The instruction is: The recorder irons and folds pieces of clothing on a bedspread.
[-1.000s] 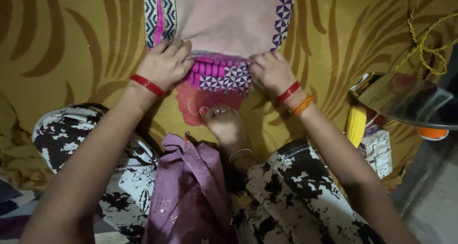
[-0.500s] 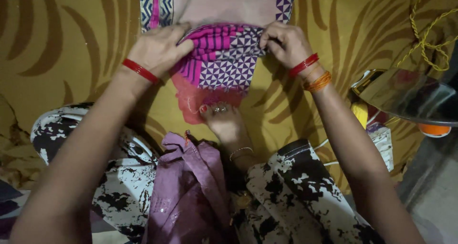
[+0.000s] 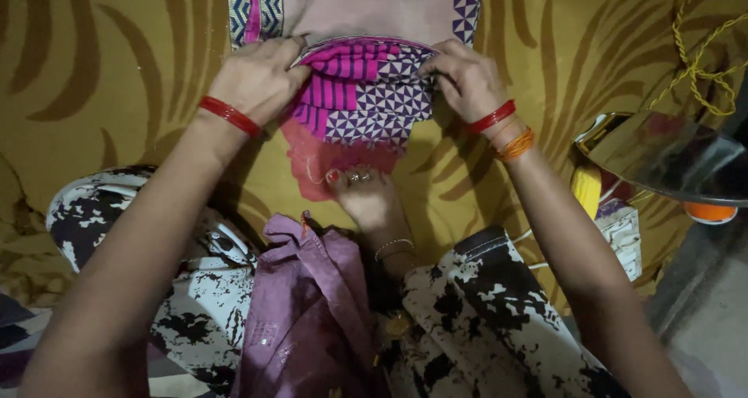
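Mustard-yellow bedding (image 3: pixel 109 79) with darker curved stripes covered nearly the whole scene, and on it lay a pale pink cloth (image 3: pixel 366 5) edged with bands of blue-and-white triangles. Everything else sat around that cloth. At its near end a folded portion in magenta stripes and purple-and-white triangles (image 3: pixel 362 94) was bunched up between the two hands. The left hand (image 3: pixel 257 79) gripped the left edge of this fold, fingers curled closed around the fabric, a red bangle (image 3: pixel 227 114) at the wrist. The right hand (image 3: pixel 463 79) pinched the fold's right edge in the same way, fingers closed on it, with a red bangle and orange bangles (image 3: pixel 506 133) on that wrist. Just below the fold, a piece of thin red fabric (image 3: pixel 312 160) lay on the bedding, touching the fold's lower edge. A bare foot (image 3: pixel 366 199) with toe rings and an anklet rested just below the red piece, between the person's knees in black-and-white patterned trousers (image 3: pixel 483 304). A mauve garment (image 3: pixel 312 304) hung in the lap, nearer the camera than the foot. Well to the right of the cloth sat a shiny metal tray (image 3: pixel 670 156), with a yellow cord (image 3: pixel 693 63) above it and a small white box (image 3: pixel 619 234) below it.
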